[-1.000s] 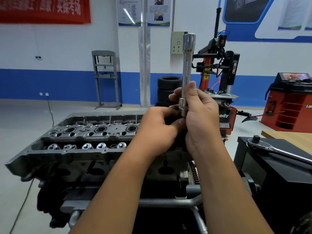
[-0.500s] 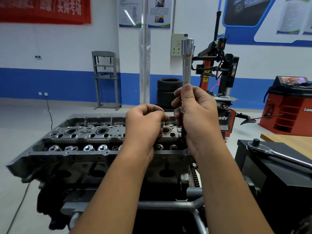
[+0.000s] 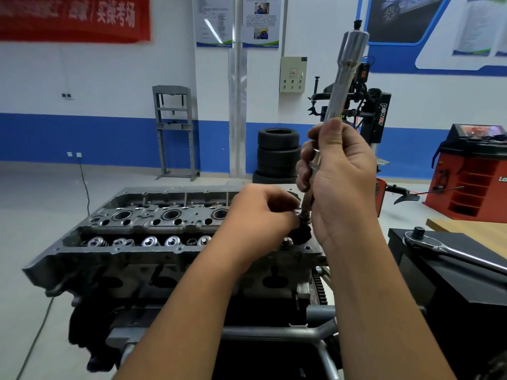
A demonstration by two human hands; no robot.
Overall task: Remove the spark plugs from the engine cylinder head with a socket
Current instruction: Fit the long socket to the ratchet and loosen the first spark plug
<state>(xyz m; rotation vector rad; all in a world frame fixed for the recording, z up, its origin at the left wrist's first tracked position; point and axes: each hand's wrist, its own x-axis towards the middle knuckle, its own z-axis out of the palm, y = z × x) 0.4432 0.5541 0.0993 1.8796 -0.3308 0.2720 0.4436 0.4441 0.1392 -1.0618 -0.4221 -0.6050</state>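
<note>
Chrome socket extension point(image 3: 346, 78) tilts toward upper right of frame, gripped by right hand point(image 3: 340, 182); left hand point(image 3: 260, 218) pinches its lower end above cylinder head point(image 3: 153, 231), centre-left.

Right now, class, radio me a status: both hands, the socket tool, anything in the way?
Right hand grips long silver socket extension, tilted. Left hand pinches its lower end over grey cylinder head. Nothing blocking; what the left fingers hold is hidden.

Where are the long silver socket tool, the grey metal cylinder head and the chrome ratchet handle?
long silver socket tool point(image 3: 346, 72): head view, on its upper shaft, above the right hand.
grey metal cylinder head point(image 3: 153, 223): head view, on its top face between the round wells.
chrome ratchet handle point(image 3: 463, 256): head view, on its bar, lying on the black box.
</note>
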